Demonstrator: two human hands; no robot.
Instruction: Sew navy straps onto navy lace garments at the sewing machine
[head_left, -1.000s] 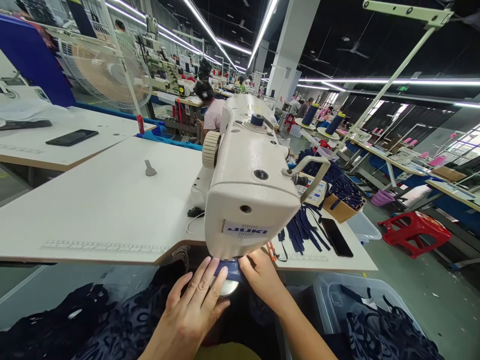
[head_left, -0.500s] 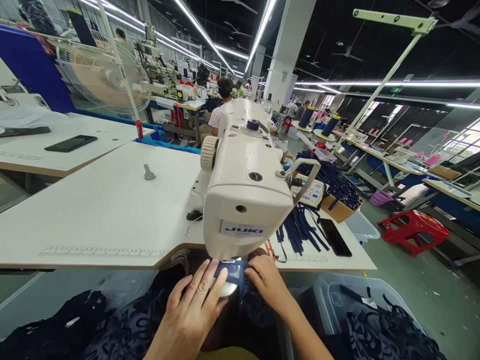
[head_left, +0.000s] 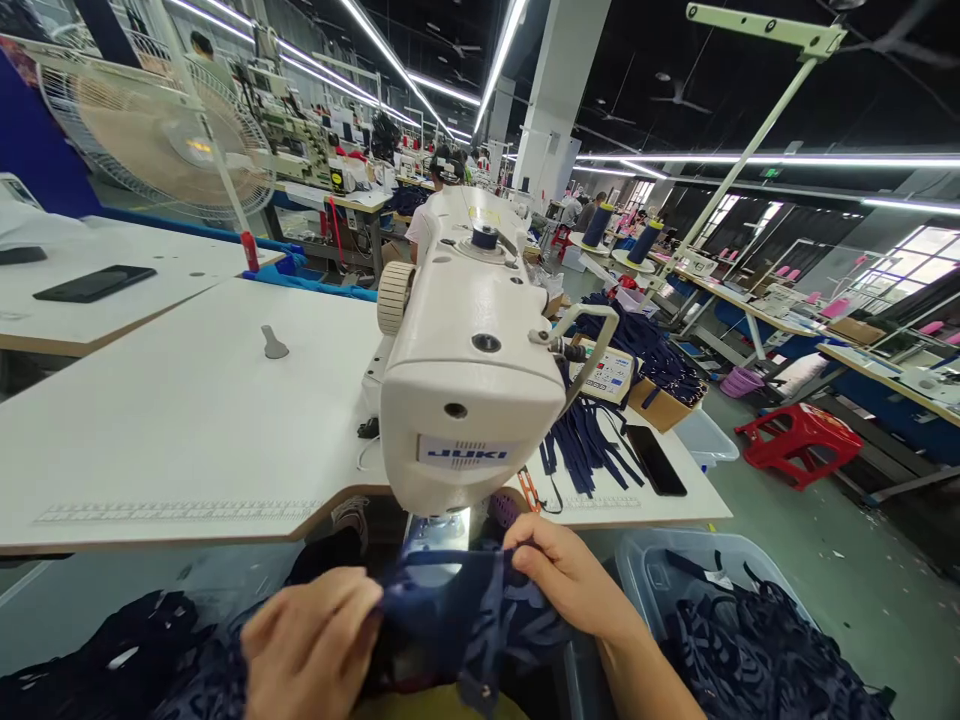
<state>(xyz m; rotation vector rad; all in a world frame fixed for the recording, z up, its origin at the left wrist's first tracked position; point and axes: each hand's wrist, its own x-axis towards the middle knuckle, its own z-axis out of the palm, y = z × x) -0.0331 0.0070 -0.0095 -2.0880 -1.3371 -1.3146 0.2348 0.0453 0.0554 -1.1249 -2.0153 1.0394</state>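
Your left hand (head_left: pixel 311 640), blurred, closes its fingers on the left end of the navy fabric piece (head_left: pixel 442 605), while your right hand (head_left: pixel 562 575) pinches its upper right edge between thumb and fingers. The fabric is stretched between your hands, below and in front of the JUKI sewing machine (head_left: pixel 469 375), its patterned part hanging toward you. To the right of the machine head, navy fabric strips (head_left: pixel 589 445) lie on the white table (head_left: pixel 187 430) between the machine and a dark smartphone (head_left: pixel 656 460). Beyond your right forearm, a clear plastic bin (head_left: pixel 637 570) holds more dark patterned fabric (head_left: pixel 735 650).
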